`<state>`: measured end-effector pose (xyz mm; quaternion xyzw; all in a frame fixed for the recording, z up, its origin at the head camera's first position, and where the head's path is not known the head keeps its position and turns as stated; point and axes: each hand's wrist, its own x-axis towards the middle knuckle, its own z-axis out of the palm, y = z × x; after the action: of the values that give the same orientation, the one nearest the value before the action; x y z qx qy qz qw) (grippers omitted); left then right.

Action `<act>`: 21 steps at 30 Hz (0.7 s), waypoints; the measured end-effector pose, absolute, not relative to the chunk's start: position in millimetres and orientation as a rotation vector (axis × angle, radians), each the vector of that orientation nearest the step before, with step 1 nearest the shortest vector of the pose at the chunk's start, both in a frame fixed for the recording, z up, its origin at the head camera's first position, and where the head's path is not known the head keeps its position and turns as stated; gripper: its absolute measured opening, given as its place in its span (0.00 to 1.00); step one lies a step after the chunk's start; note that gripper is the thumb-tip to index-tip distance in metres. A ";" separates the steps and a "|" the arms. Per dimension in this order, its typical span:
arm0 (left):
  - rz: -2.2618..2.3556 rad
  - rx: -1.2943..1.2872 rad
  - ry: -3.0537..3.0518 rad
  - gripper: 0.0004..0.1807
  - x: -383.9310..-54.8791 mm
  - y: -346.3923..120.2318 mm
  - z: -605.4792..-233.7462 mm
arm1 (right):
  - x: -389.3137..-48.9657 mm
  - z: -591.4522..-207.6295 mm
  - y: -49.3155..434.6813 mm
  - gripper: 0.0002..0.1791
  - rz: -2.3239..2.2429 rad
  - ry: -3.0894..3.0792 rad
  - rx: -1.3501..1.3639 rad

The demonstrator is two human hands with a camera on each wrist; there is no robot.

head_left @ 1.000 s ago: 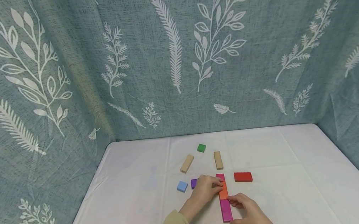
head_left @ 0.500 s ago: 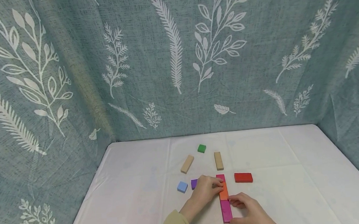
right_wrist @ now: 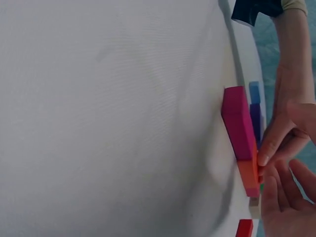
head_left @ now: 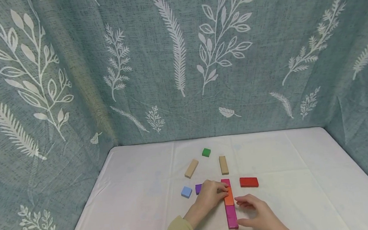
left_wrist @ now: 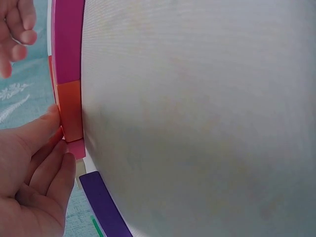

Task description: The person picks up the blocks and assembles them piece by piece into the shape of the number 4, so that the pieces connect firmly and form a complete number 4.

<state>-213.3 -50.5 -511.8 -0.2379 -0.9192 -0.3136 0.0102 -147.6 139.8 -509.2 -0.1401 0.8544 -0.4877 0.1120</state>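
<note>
A magenta block [head_left: 231, 216], an orange block [head_left: 229, 198] and a short pink block [head_left: 225, 182] stand end to end in a straight row. At the orange block my left hand [head_left: 210, 195] holds on from the left, thumb and bent fingers close together at its side and reaching toward the pink block. My right hand [head_left: 259, 212] hovers just right of the row, thumb and fingers spread, with a narrow gap to the magenta block. In the left wrist view the left thumb [left_wrist: 47, 121] lies against the orange block's edge. A purple block [head_left: 198, 189] is partly hidden behind the left hand.
Left of the purple block lies a light blue block [head_left: 186, 192]. A red block [head_left: 249, 182] lies right of the row. Beyond are two plain wooden blocks [head_left: 191, 168] and a small green block [head_left: 206, 152]. Patterned curtains [head_left: 217, 119] surround the white-covered table [head_left: 138, 192].
The right hand has let go of the magenta block and drawn slightly to the right. The left hand and the row of blocks have stayed in place.
</note>
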 end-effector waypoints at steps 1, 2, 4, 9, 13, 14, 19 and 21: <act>-0.980 -0.737 -2.874 0.04 -213.2 -50.5 -511.3 | -147.9 -508.2 140.5 0.33 -1.448 2.511 -0.433; -0.982 -0.734 -2.877 0.04 -213.2 -50.6 -511.3 | -148.3 -507.2 141.1 0.33 -1.462 2.514 -0.458; -0.989 -0.724 -2.885 0.04 -213.1 -50.6 -511.0 | -148.7 -504.5 142.4 0.32 -1.488 2.521 -0.508; -0.991 -0.713 -2.900 0.04 -213.4 -50.4 -510.9 | -149.3 -494.1 144.2 0.31 -1.559 2.530 -0.555; -0.980 -0.722 -2.889 0.04 -213.3 -50.6 -510.9 | -151.1 -484.2 145.5 0.30 -1.604 2.547 -0.521; -0.979 -0.724 -2.886 0.04 -213.1 -50.6 -511.0 | -151.9 -481.7 146.1 0.30 -1.609 2.556 -0.509; -0.983 -0.739 -2.872 0.04 -213.4 -50.8 -511.5 | -155.9 -470.2 150.2 0.29 -1.624 2.584 -0.447; -0.990 -0.745 -2.868 0.04 -213.6 -51.0 -511.5 | -157.1 -466.0 152.9 0.29 -1.642 2.581 -0.440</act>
<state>-213.6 -51.0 -511.5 -0.2385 -0.9180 -0.3167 0.0088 -157.1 152.9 -466.0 -0.1423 0.8349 -0.5310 0.0256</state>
